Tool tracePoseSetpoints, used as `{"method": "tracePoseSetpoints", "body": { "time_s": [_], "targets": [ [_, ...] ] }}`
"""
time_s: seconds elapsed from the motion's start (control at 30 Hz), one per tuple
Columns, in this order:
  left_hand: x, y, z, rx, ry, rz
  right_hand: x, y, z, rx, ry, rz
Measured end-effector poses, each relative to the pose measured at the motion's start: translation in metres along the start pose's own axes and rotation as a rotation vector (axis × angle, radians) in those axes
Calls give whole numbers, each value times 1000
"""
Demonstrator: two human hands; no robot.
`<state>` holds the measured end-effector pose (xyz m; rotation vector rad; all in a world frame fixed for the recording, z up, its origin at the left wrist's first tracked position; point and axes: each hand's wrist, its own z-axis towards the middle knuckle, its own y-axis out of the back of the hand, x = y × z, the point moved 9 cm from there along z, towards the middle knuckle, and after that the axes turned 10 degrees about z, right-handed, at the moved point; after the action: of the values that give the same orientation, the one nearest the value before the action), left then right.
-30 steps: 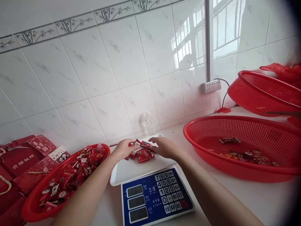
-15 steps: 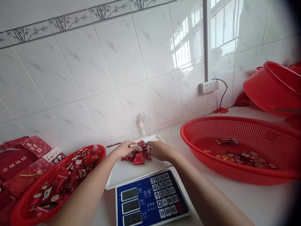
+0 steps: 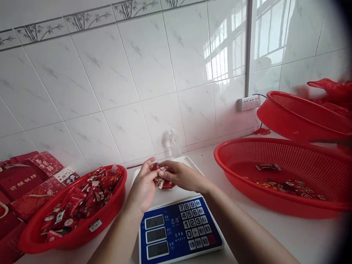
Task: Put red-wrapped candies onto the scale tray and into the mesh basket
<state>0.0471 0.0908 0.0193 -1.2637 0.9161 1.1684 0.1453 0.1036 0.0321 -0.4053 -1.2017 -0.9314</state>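
Both hands meet over the white tray (image 3: pixel 189 163) of a blue-panelled scale (image 3: pixel 176 231). Red wrapped candies (image 3: pixel 164 179) are gathered between them. My left hand (image 3: pixel 144 183) closes on the candies from the left, its thumb against a wrapper and its palm partly turned up. From the right, the curled fingers and thumb of my right hand (image 3: pixel 180 176) grip the same bunch. The hands cover part of the candies, so whether the lowest ones touch the tray cannot be told.
At the left, a red basket (image 3: pixel 123 196) holds many wrapped candies beside red gift boxes (image 3: pixel 20 185). A wide red basket (image 3: pixel 275 205) with some packets stands right, another (image 3: pixel 299 126) behind it. A clear plastic object (image 3: pixel 173 142) stands near the wall.
The hands have drawn together around the candies and lifted slightly, my left hand turning its palm up. The raised basket at the right has shifted left and tilted less. The view has moved slightly.
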Motion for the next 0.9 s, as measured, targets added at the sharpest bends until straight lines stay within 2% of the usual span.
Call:
{"method": "tracePoseSetpoints", "body": {
  "time_s": [0.07, 0.13, 0.3, 0.5, 0.67, 0.73, 0.8, 0.9],
  "targets": [
    [-7, 5, -7, -47, -147, 65, 1, -10, -1, 46, -7, 83],
    [-7, 12, -11, -89, -225, 88, -1, -15, -1, 54, -31, 100],
    [2, 18, -10, -14, -227, 22, -8, -13, 2, -30, -101, 16],
    [2, 27, -8, -14, -210, 58, -13, -11, 6, -94, -92, -63],
    [-3, 26, -7, 80, -218, 235, -2, -17, 4, -73, -28, -49],
    [-7, 27, -8, 60, -269, 306, 2, -20, 3, -74, -7, -50],
    [-11, 32, -10, -7, -324, 341, 4, -20, 2, -88, 2, -65],
    [-11, 36, -12, -83, -354, 352, 5, -27, 1, -19, 4, -80]
  ]
}}
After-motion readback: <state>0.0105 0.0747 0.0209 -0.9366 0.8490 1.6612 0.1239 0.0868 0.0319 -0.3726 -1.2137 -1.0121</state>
